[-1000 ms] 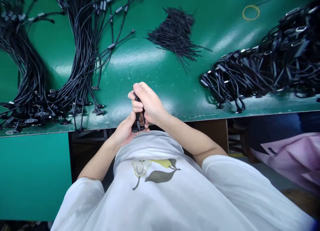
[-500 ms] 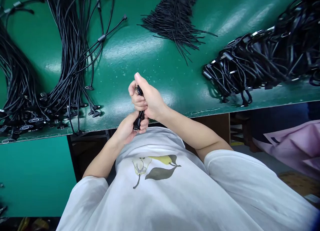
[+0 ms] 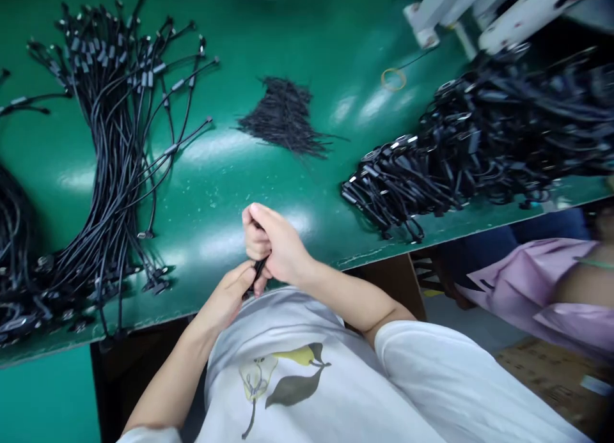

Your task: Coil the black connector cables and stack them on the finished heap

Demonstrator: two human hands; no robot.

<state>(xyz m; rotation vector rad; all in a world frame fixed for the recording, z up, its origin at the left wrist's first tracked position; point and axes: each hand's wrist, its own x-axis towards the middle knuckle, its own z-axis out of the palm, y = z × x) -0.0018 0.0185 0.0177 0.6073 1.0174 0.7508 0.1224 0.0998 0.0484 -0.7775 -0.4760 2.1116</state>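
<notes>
Both of my hands are closed on one folded black cable (image 3: 259, 266), close to my body at the table's front edge. My left hand (image 3: 229, 294) grips its lower end. Just above, my right hand (image 3: 278, 243) has its fingers wrapped round the upper part, thumb and index finger together at the top. Most of the cable is hidden by my fingers. Beyond my hands, a pile of short thin black ties (image 3: 283, 117) lies on the green table (image 3: 215, 168).
Long black cables with connectors (image 3: 112, 136) lie in a bundle on the left. Many folded cables (image 3: 432, 155) are heaped on the right. A yellow ring (image 3: 393, 79) and a white machine part (image 3: 460, 8) are behind that heap. At right sits a person in pink clothing (image 3: 522, 280).
The view has tilted and shifted, so more of the table's far side shows. My hands stay closed on the cable; its lower connector end is now more covered.
</notes>
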